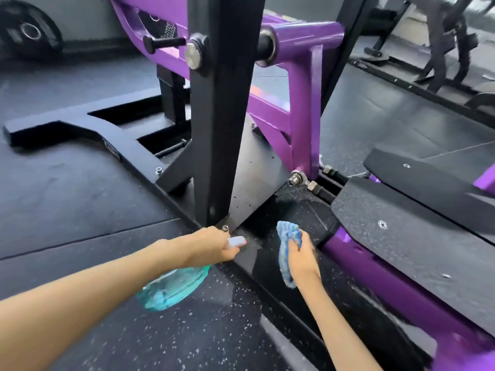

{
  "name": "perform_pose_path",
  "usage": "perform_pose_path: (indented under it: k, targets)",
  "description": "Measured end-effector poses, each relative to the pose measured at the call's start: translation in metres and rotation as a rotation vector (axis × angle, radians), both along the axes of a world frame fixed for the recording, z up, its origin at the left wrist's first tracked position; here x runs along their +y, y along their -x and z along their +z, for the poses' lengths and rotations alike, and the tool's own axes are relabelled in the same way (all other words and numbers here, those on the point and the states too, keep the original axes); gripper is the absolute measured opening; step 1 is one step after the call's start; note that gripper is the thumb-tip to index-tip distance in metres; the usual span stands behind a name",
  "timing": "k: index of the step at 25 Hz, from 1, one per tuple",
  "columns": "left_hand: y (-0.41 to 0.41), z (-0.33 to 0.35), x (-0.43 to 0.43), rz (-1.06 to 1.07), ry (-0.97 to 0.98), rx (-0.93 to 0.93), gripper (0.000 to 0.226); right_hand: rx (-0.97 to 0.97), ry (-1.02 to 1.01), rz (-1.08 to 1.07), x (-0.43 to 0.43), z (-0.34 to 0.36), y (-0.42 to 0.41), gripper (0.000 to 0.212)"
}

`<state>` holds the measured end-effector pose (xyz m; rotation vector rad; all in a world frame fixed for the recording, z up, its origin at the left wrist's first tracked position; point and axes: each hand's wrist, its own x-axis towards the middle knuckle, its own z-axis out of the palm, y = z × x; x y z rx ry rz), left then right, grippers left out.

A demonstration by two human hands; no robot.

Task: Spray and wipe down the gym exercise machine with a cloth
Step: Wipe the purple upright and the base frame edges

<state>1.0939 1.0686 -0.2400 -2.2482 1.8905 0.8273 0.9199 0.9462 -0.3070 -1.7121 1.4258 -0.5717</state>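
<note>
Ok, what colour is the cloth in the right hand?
Blue with lighter stripes; the cloth shows best in the head view, bunched in the right hand.

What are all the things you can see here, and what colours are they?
exercise machine: one, black frame with purple arms, middle and right
foot plates: two, black and rough, right side
spray bottle: one, see-through teal with a white and red nozzle, lower middle
cloth: one, blue striped, just above the machine's base
weight plate: one, black, top left corner
other gym equipment: black, blurred, top right; count unclear
floor: black rubber mats, white-speckled near the bottom
left hand: one, grips the spray bottle
right hand: one, grips the cloth
</note>
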Motion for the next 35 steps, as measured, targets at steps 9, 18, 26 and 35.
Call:
perform_pose_path:
  k: [9,18,26,35]
  targets:
    - [-0.004,0.011,0.033,0.179,0.025,0.092,0.039,0.318,0.481,0.62,0.058,-0.07,-0.066,0.076]
    - [-0.019,-0.055,0.055,0.443,0.277,0.377,0.018,0.574,0.598,0.479,0.054,-0.082,-0.032,0.1]
    - [-0.011,-0.095,0.076,0.548,0.547,0.51,0.038,0.543,0.578,0.38,0.041,-0.074,-0.075,0.081]
    - [-0.053,-0.108,0.065,0.806,0.677,0.351,0.013,0.014,0.457,0.255,0.04,-0.045,-0.047,0.014]
